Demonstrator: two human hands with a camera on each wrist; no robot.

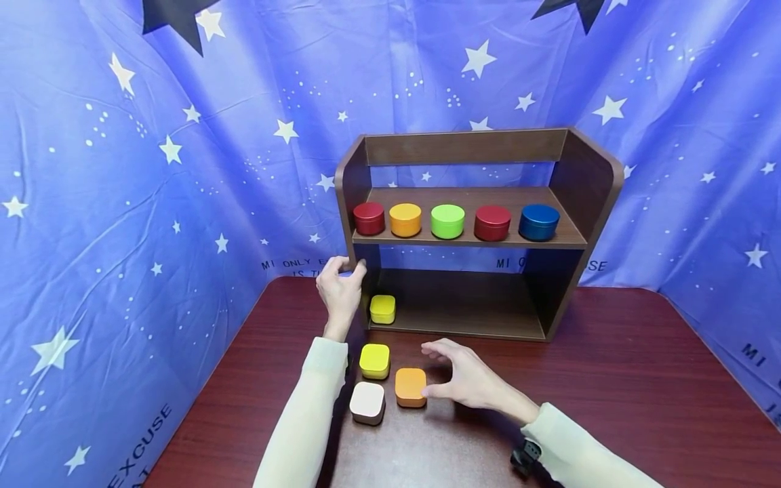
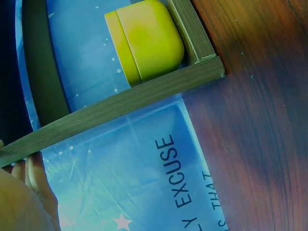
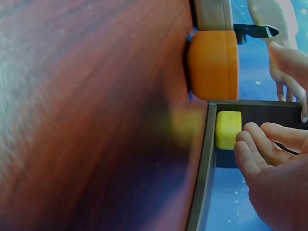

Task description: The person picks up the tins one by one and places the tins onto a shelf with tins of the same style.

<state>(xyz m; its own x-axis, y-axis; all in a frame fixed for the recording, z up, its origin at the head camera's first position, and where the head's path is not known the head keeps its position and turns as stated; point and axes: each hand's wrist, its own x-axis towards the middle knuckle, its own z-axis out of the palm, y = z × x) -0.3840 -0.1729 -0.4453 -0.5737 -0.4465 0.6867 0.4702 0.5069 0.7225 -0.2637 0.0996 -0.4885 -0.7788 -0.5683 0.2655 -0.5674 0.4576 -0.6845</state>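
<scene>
My left hand (image 1: 339, 293) grips the left side panel of a dark brown wooden shelf (image 1: 470, 234), its fingers on the outer side. The left wrist view shows those fingers (image 2: 41, 180) behind the panel edge. My right hand (image 1: 472, 379) is spread beside an orange square tin (image 1: 411, 386) on the table. The thumb is close to the tin's right side; whether it touches, I cannot tell. A yellow square tin (image 1: 375, 360) lies behind the orange one, and a pale-topped square tin (image 1: 367, 402) to its left. Another yellow tin (image 1: 382, 309) sits in the shelf's lower left corner.
Along the upper shelf stand several round tins: red (image 1: 369, 218), yellow-orange (image 1: 405, 219), green (image 1: 447, 221), a second red (image 1: 492, 223) and blue (image 1: 539, 221). The reddish-brown table (image 1: 641, 379) carries everything, with a blue starry curtain (image 1: 244, 169) behind.
</scene>
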